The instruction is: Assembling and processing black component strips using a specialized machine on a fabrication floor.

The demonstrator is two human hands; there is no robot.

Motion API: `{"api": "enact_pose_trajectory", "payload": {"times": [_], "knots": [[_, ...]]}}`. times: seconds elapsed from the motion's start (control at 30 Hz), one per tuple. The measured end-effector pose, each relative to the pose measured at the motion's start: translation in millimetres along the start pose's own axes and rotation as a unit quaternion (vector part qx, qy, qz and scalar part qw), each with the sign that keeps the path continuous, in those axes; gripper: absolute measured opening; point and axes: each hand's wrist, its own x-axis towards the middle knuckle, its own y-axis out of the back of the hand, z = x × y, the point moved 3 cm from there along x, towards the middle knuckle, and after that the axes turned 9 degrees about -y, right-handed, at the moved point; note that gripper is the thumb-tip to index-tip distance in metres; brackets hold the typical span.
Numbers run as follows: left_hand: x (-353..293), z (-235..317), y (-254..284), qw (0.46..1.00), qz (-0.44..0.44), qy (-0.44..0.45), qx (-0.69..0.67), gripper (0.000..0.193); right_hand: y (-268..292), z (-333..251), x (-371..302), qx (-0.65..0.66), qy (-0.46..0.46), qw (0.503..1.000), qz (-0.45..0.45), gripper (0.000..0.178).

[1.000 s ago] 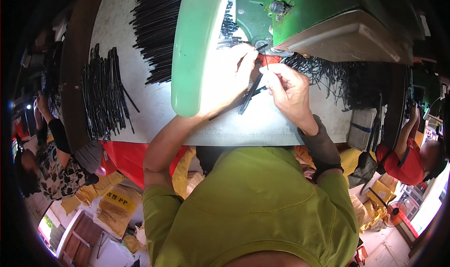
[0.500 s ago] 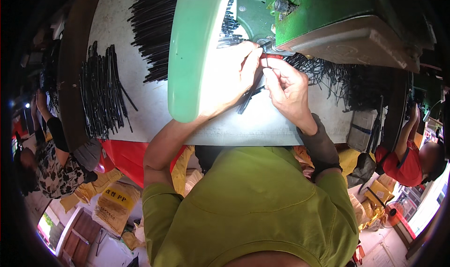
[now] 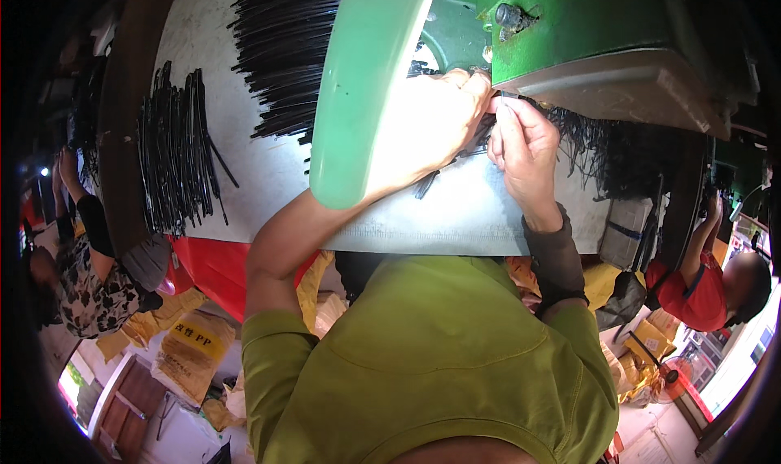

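My left hand [image 3: 443,118], washed out by bright light, reaches to the green machine [image 3: 602,45] with its fingers closed together. What lies in its fingertips is hidden. Close beside it, my right hand [image 3: 529,146] pinches with thumb and forefinger at the machine's lower edge; a thin strand [image 3: 502,97] shows at its fingertips. Beneath the hands, a few black strips [image 3: 425,186] lie on the white tabletop [image 3: 455,216]. A pale green lamp shade [image 3: 366,98] covers part of my left wrist.
A big stack of black strips [image 3: 281,53] lies behind the lamp, a smaller bundle [image 3: 175,151] at the left. Tangled black strands [image 3: 602,151] hang under the machine at the right. A person in patterned clothing [image 3: 93,289] is at the left, another in red [image 3: 691,293] at the right.
Both hands have moved slightly right, closer to the machine's lower edge, and the right fingertips now rise up against it. The view has shifted a little, with lamp and machine appearing further right.
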Motion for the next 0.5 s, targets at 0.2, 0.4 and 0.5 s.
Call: {"api": "enact_pose_trajectory", "payload": {"times": [0.2, 0.4, 0.5], "knots": [[9, -4, -15, 1.000, -0.001, -0.026, -0.001, 0.014, 10, 8, 7, 0.030, 0.005, 0.999, 0.018, 0.014], [7, 1, -8, 1.000, -0.018, -0.004, -0.005, 0.016, 8, 6, 6, -0.049, 0.053, 0.996, 0.056, 0.012], [1, -1, -9, 1.000, -0.026, 0.002, -0.015, 0.018, 6, 6, 4, -0.060, 0.056, 0.995, 0.052, 0.012]]}}
